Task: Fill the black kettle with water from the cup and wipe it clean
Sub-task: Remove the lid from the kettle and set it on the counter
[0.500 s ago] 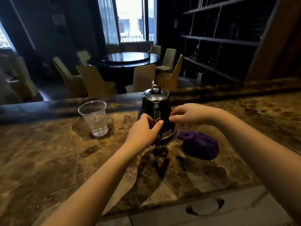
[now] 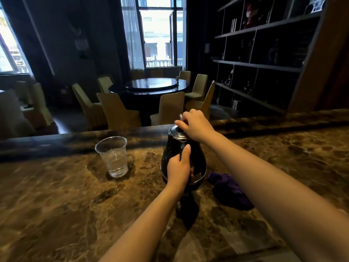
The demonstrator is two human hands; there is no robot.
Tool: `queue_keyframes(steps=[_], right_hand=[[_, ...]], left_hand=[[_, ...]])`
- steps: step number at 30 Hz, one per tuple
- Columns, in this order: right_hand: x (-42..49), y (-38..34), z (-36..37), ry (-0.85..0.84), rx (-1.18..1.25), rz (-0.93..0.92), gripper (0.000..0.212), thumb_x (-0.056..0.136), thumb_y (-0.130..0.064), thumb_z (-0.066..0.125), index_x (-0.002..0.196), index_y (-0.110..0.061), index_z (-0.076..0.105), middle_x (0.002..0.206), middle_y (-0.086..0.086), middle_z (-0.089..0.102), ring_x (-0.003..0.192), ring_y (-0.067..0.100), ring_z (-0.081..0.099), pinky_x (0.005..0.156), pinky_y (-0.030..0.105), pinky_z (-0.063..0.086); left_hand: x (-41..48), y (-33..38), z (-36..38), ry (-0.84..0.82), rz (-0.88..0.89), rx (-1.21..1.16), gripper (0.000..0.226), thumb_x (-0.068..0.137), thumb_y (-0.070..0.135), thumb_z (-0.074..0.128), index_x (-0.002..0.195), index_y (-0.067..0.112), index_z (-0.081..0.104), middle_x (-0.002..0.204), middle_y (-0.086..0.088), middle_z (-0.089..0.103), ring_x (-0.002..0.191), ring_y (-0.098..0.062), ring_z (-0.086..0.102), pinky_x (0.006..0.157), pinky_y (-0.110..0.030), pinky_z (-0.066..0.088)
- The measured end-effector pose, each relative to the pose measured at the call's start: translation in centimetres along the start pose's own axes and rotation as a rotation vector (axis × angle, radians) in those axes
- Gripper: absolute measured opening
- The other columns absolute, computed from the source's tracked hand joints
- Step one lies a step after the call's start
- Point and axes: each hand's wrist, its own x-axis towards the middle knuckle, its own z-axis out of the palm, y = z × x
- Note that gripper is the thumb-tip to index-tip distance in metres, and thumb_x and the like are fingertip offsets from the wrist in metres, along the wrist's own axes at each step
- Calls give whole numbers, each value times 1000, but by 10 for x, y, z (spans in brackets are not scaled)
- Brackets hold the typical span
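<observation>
Noted kettle (image 2: 196, 159) glossy black with silver rim band. Cup (image 2: 113, 156) was clear plastic, water in it colourless. Cloth (image 2: 229, 191) was deep purple. Countertop (image 2: 66, 205) was brown marble, mottled with dark patches and pale veins. I saw chairs (image 2: 115, 110) olive-tan, round table (image 2: 151, 87) black.

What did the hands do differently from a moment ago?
The right hand went up from the kettle's side to its lid and grips the knob. The left hand closed round the handle. The cup with water and the purple cloth stayed where they were.
</observation>
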Motion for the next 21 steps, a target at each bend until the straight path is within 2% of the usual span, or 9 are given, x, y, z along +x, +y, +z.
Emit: queue_keyframes(steps=[4,7,9,13,16,21], right_hand=[[9,2,7,-16,41,-32,45,86,-48,51,73,-7,63,72,3,52,69,18,50,60,31,39],[14,1,7,-65,89,-7,36,84,-41,54,62,-13,59,56,-5,48,58,13,47,51,26,32],[17,0,7,-92,114,9,33,84,-34,53,55,-17,56,51,-6,47,53,9,45,48,24,30],[17,-1,8,-71,175,10,43,81,-24,53,39,-24,43,45,-4,42,47,10,39,46,24,26],[18,-2,9,-81,191,19,45,80,-22,53,37,-22,41,43,-3,39,44,10,36,46,23,25],[22,-1,14,-96,222,53,42,79,-23,54,38,-20,45,42,-2,41,44,10,38,47,24,31]], left_hand=[[1,0,3,31,-4,-13,45,90,44,45,56,15,48,45,2,44,37,-12,40,40,-25,34],[2,-2,4,63,19,-6,46,90,43,46,52,18,47,41,4,43,35,-12,39,42,-27,32],[4,-4,3,76,24,0,46,89,43,47,50,19,46,40,5,43,35,-13,39,43,-27,31],[5,-6,3,76,26,0,47,90,41,46,49,18,45,39,5,41,32,-12,37,41,-26,29],[4,-6,4,77,23,-8,44,89,41,47,52,17,46,42,2,42,35,-13,38,42,-27,30],[4,-8,5,83,35,-21,43,88,41,48,52,18,46,42,2,43,36,-14,39,42,-28,32]])
